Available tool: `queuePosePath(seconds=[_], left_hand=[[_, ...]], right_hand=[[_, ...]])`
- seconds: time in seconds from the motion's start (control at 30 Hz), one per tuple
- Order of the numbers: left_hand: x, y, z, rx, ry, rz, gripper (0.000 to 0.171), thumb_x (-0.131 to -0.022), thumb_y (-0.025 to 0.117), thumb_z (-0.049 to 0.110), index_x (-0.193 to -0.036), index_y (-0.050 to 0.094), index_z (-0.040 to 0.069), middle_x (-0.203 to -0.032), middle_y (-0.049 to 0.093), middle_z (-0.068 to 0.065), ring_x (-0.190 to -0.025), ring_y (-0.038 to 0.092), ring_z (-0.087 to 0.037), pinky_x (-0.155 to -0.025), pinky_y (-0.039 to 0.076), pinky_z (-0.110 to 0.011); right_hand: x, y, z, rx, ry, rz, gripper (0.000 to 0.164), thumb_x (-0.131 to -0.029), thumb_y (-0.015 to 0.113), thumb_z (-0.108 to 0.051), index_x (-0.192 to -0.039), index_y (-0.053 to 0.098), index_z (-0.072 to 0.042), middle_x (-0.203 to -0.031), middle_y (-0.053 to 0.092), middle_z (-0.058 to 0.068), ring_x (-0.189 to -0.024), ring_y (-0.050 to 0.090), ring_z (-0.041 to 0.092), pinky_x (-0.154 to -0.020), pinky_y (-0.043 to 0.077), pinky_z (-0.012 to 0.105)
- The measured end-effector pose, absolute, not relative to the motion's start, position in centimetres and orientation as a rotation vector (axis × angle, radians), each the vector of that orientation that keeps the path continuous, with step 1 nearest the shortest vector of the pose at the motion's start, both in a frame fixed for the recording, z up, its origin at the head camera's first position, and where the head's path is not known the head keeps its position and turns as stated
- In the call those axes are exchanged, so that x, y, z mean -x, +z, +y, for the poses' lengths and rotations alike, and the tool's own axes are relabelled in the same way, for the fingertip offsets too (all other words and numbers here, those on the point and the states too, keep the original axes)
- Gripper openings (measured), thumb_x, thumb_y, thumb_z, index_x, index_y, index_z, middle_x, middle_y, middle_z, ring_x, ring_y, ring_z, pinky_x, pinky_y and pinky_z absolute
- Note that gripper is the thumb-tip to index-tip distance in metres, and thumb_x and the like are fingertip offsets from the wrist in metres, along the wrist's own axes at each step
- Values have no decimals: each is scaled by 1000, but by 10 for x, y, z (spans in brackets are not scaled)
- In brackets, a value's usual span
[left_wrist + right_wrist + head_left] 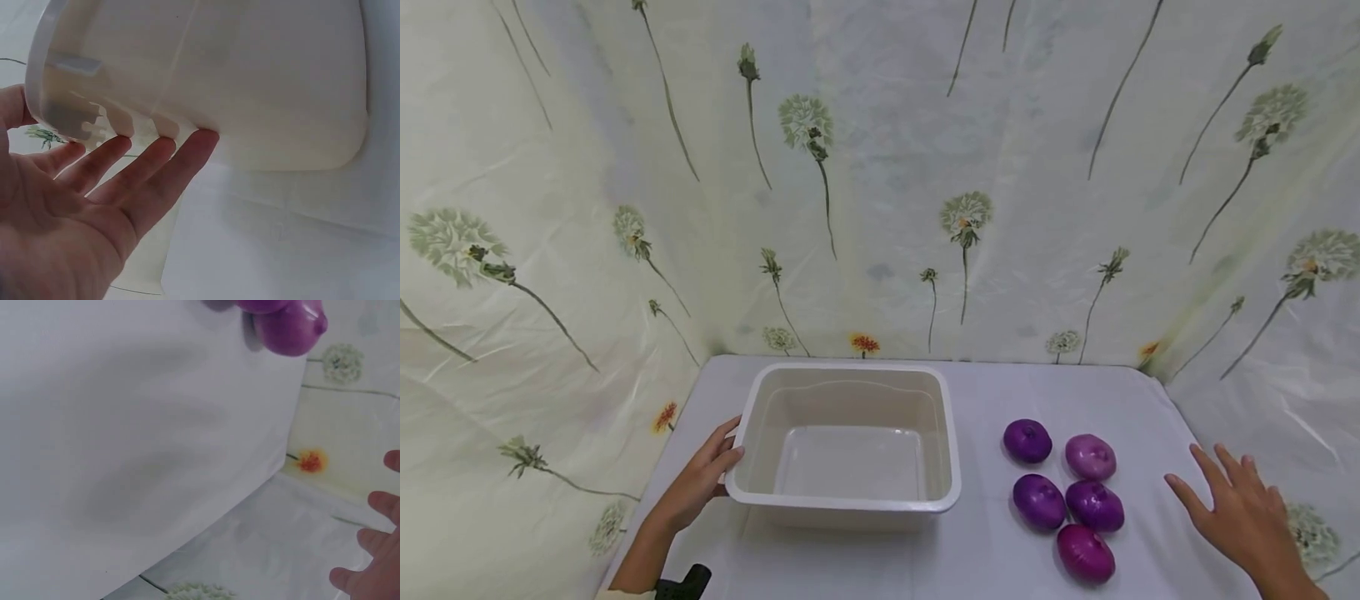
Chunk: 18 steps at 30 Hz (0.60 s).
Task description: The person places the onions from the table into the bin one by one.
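My left hand (698, 482) grips the left side of a cream plastic basin (850, 503), thumb over the rim and fingers beneath it. In the left wrist view, the fingertips (203, 139) touch the basin's outer wall (281, 81). Nothing lies inside the basin. Several purple onions sit grouped to its right, among them a dark one (1027, 441), a paler one (1091, 457) and a magenta one (1086, 553). My right hand (1247, 517), fingers spread and holding nothing, hovers by the table's right edge, apart from the onions. Two onions (290, 328) show at the top of the right wrist view.
A white cloth covers the table (985, 550). Behind and on both sides hangs a pale curtain (880, 167) printed with dandelions, close to the table's edges. A dark strap (683, 583) is around the left wrist.
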State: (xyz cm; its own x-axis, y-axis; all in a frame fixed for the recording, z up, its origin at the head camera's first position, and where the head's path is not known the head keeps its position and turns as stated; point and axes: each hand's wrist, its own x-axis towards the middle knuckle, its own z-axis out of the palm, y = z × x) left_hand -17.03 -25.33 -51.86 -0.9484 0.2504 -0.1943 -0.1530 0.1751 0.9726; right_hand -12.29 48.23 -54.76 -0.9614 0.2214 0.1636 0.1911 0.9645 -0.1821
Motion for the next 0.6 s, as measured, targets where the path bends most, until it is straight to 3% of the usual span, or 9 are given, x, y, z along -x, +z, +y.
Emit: queuePosePath(seconds=[0.4, 0.6], left_hand=[[168, -523, -255, -120, 1829, 2102, 58, -107, 43, 35, -155, 27, 6, -146, 42, -31, -114, 60, -37, -82, 58, -45], [168, -524, -255, -131, 1826, 2116, 57, -107, 43, 34, -155, 27, 7, -145, 44, -31, -112, 61, -34, -81, 58, -44]], right_hand=[[123, -545, 480, 295, 269, -2985, 83, -98, 49, -59, -150, 31, 2, -151, 22, 41, -140, 9, 64, -101, 13, 82], [120, -552, 479, 295, 282, -2992, 84, -98, 47, -62, -152, 29, -1, -153, 19, 41, -139, 6, 66, -102, 13, 82]])
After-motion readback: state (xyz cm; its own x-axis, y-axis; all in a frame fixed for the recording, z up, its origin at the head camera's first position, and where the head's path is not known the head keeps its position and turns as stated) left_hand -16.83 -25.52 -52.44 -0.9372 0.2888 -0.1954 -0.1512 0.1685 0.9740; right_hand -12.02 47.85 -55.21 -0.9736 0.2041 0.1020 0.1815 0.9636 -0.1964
